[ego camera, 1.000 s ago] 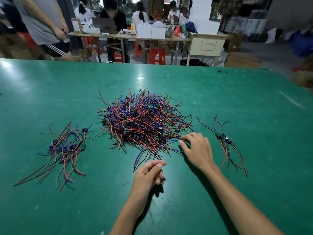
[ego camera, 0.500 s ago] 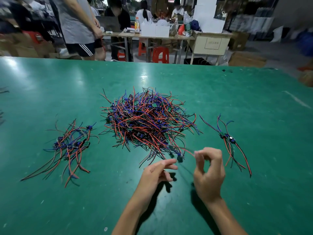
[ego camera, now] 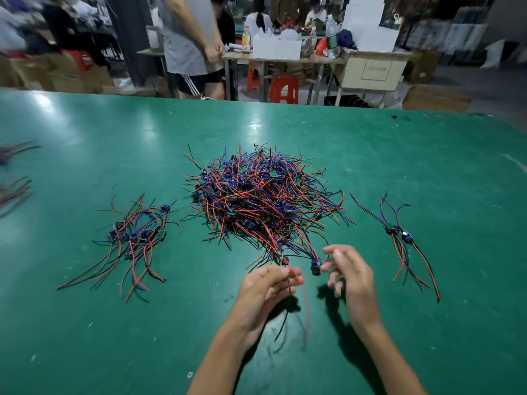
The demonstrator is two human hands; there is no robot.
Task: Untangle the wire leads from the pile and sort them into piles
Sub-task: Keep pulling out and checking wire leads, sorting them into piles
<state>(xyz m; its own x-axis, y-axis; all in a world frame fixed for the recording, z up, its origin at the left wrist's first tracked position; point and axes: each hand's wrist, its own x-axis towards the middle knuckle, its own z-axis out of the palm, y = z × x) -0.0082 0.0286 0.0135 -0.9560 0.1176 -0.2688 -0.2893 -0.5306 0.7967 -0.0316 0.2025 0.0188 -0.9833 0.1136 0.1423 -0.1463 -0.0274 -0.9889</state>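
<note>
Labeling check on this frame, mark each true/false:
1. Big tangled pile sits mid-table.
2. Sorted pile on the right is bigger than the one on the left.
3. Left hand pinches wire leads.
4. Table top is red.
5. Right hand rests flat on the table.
1. True: the tangled pile sits mid-table.
2. False: the right pile holds only a few leads; the left pile has more.
3. True: the left hand pinches wire leads.
4. False: the table is green.
5. False: the right hand is raised beside a small component.
</note>
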